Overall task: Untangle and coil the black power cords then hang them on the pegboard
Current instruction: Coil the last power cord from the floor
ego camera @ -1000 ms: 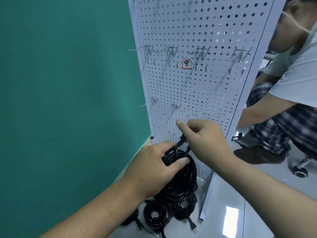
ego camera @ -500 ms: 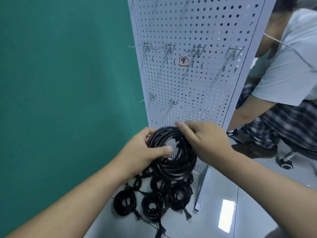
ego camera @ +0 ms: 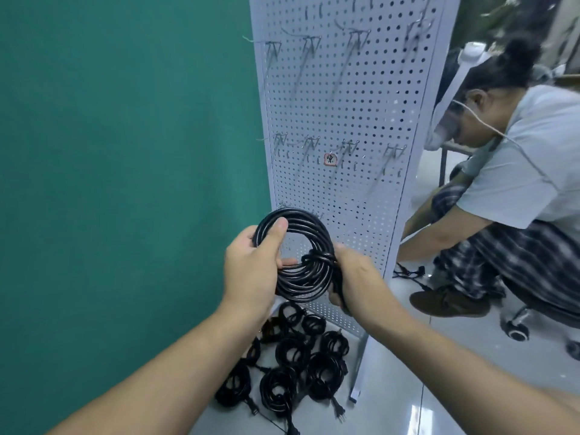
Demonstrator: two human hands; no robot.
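A coiled black power cord point(ego camera: 309, 224) is held upright as a round loop in front of the white pegboard point(ego camera: 354, 98). My left hand point(ego camera: 251, 265) grips the coil's left side, thumb laid over the top strands. My right hand point(ego camera: 354, 277) grips the coil's right side, beside a wrap of cord that binds the loop. Metal hooks point(ego camera: 309, 142) stick out of the board in rows above the coil. Several more coiled black cords point(ego camera: 295, 368) lie on the floor at the board's foot.
A green wall point(ego camera: 125, 152) stands close on the left. Another person point(ego camera: 518, 196) crouches right of the pegboard, reaching toward cords on the floor. A small red tag point(ego camera: 330, 159) hangs on the board. A chair caster point(ego camera: 516, 332) sits on the glossy floor at right.
Both hands have lifted the coil higher in front of the board and turned it to face me as an open ring. The view has tilted upward, showing more hook rows.
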